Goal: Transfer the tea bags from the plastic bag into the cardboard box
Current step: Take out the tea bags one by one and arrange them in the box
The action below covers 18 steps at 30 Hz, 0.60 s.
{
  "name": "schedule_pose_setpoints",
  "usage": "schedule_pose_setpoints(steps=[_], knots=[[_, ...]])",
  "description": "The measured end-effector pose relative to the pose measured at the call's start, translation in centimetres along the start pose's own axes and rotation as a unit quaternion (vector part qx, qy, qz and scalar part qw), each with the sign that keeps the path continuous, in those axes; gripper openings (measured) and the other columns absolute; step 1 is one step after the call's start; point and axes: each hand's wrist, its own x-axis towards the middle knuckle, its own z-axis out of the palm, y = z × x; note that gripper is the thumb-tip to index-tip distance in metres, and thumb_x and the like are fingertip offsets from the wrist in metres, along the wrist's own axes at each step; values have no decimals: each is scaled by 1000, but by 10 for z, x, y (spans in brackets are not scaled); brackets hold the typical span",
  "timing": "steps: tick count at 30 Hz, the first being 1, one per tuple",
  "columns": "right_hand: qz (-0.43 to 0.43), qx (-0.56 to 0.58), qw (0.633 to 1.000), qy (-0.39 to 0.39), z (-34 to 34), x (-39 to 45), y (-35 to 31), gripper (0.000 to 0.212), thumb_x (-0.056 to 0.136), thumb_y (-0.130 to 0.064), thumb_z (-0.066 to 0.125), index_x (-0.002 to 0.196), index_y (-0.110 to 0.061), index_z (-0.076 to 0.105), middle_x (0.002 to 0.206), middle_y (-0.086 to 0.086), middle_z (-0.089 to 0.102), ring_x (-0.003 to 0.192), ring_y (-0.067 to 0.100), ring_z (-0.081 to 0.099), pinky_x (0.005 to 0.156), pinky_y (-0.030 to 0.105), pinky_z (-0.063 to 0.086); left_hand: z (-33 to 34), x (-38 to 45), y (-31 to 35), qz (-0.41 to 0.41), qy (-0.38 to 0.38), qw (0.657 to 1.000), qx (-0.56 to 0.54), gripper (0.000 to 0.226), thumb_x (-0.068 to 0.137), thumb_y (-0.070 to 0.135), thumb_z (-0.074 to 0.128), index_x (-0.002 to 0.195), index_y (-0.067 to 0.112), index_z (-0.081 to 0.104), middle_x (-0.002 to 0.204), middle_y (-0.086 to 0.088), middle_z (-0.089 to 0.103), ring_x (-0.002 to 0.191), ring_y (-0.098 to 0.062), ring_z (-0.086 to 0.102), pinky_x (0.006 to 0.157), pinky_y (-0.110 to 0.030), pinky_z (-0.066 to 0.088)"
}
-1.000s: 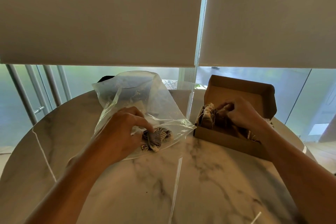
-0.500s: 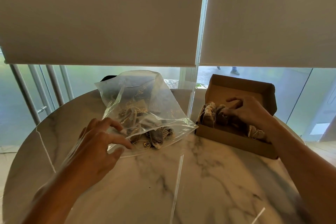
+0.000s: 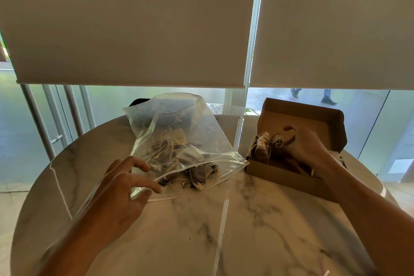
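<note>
- The left hand (image 3: 116,195) is at 8 o'clock on the marble table (image 3: 246,226), fingers spread and slightly bent, fingertips (image 3: 154,187) touching the open mouth of the plastic bag (image 3: 179,141).
- Tea bags (image 3: 197,175) lie just inside the mouth, at 3 o'clock of those fingertips.
- The right hand (image 3: 307,148) reaches into the cardboard box (image 3: 298,141) at 2 o'clock, fingers curled on a tea bag (image 3: 277,143).

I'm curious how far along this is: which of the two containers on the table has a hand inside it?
The cardboard box: the right hand reaches into it among the tea bags. The left hand only touches the plastic bag at its mouth.
</note>
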Motion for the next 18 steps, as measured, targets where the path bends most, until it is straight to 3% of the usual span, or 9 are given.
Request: schedule_pose_setpoints(steps=[4, 9, 15, 18], knots=[[13, -5, 1000, -8, 0, 2, 1, 62, 72, -11, 80, 127, -16, 52, 108, 14, 66, 78, 19, 62, 61, 23, 46, 0, 0, -1, 7, 3, 1000, 4, 35, 70, 18, 79, 67, 50, 67, 100, 27, 48, 99, 9, 41, 65, -10, 32], [10, -3, 1000, -6, -6, -3, -6, 60, 74, -15, 80, 128, -14, 52, 106, 13, 65, 64, 7, 56, 52, 16, 40, -3, -1, 0, 12, 6, 1000, 2, 32, 74, 17, 76, 75, 49, 69, 96, 27, 52, 96, 7, 46, 65, -12, 35], [6, -27, 1000, -10, -15, -6, -10, 59, 69, -12, 84, 121, -15, 57, 94, 10, 66, 66, 13, 60, 50, 18, 41, -2, 0, -2, 15, -10, 1000, 8, 43, 74, 10, 75, 93, 48, 69, 98, 35, 54, 95, 0, 52, 74, -19, 41], [8, -35, 999, -6, -18, -6, -11, 55, 69, -10, 83, 119, -14, 59, 97, 11, 66, 68, 13, 58, 51, 17, 40, -3, 0, 0, 17, -12, 1000, 5, 49, 72, 6, 76, 100, 45, 68, 97, 39, 52, 93, 4, 52, 73, -13, 38]])
